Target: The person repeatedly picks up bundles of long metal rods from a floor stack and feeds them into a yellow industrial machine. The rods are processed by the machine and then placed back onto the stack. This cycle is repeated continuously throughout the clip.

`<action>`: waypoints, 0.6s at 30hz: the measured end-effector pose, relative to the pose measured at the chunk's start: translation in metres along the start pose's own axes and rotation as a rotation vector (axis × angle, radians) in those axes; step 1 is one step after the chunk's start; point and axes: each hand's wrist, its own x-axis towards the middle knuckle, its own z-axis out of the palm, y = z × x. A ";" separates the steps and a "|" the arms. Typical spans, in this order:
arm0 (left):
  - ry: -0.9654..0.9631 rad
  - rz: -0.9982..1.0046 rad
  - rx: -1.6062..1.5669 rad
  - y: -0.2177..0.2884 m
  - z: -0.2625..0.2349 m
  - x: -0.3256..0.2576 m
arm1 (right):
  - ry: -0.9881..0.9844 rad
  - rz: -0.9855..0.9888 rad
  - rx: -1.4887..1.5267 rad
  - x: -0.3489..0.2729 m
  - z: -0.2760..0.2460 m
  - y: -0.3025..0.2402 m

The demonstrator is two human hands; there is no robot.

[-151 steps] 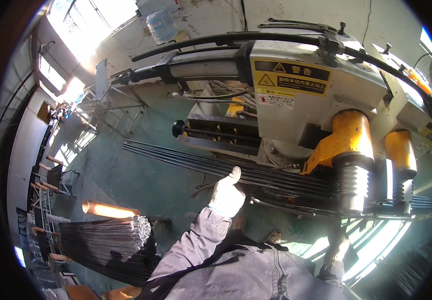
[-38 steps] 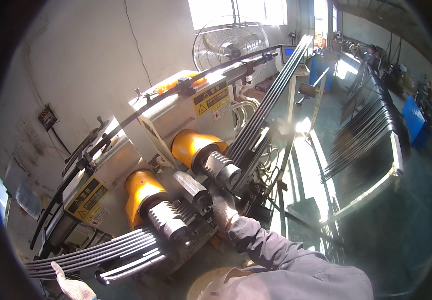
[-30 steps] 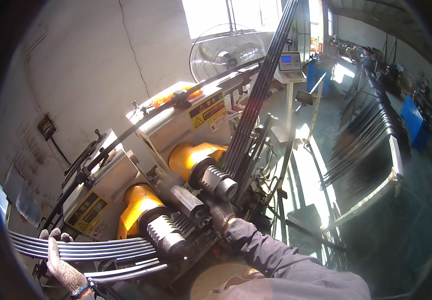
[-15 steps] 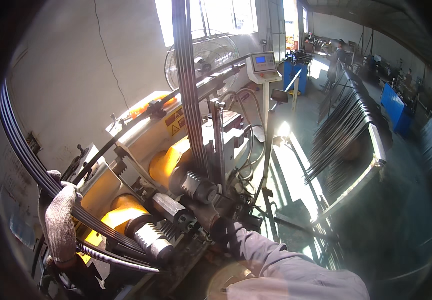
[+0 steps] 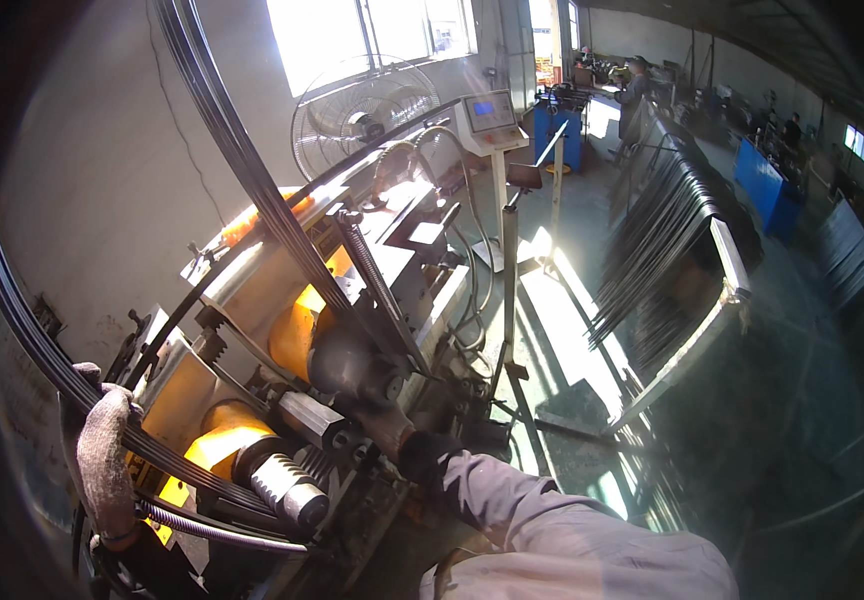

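My left hand (image 5: 105, 455), in a light knitted glove, is closed around a bundle of long dark rods (image 5: 37, 335) at the machine's left side. Those rods curve down to the near ridged roller (image 5: 292, 490) on a yellow housing. A second upright bundle of dark rods (image 5: 237, 125) leans to the upper left, its foot by the far roller (image 5: 337, 360). Beside that roller's end is my right hand (image 5: 384, 425), reaching out from a grey sleeve. Its fingers are dark and blurred, so their grip does not show. A hexagonal metal bar end (image 5: 317, 420) lies between the rollers.
A control box (image 5: 489, 120) with a small screen stands on a post behind the machine, near a large fan (image 5: 362, 120). To the right, a rack (image 5: 727, 260) carries many hanging dark rods. People (image 5: 632, 95) stand farther back by blue machines.
The upright bundle now tilts farther left at its top. My right hand has shifted slightly left in view beside the far roller. My left hand keeps its hold; the whole view has shifted a little.
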 end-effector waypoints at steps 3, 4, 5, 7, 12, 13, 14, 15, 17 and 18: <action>-0.009 -0.075 0.071 0.001 -0.003 0.001 | 0.028 -0.036 -0.036 0.002 0.001 0.003; 0.013 -0.189 0.087 0.003 -0.004 0.002 | 0.013 -0.062 -0.009 0.002 0.002 0.003; 0.013 -0.240 0.103 0.004 -0.006 0.004 | 0.008 -0.069 0.004 0.003 0.002 0.003; -0.010 -0.279 0.135 0.006 -0.008 0.007 | 0.003 -0.087 0.006 0.003 0.002 0.002; -0.064 -0.181 0.067 0.013 -0.009 0.003 | -0.040 -0.107 -0.224 0.003 -0.007 0.002; -0.069 -0.139 0.166 0.015 -0.007 0.001 | -0.041 -0.207 -0.536 0.004 -0.009 0.004; -0.036 -0.148 0.311 0.019 -0.006 -0.002 | -0.070 -0.344 -0.847 0.005 -0.012 0.007; 0.006 -0.206 0.149 0.021 -0.003 -0.003 | -0.077 -0.444 -0.952 0.008 -0.012 0.012; 0.023 -0.125 -0.066 0.026 0.001 -0.005 | -0.081 -0.380 -0.690 0.013 -0.013 0.022; -0.006 -0.115 -0.124 0.028 0.002 -0.006 | -0.068 -0.379 -0.631 0.014 -0.014 0.028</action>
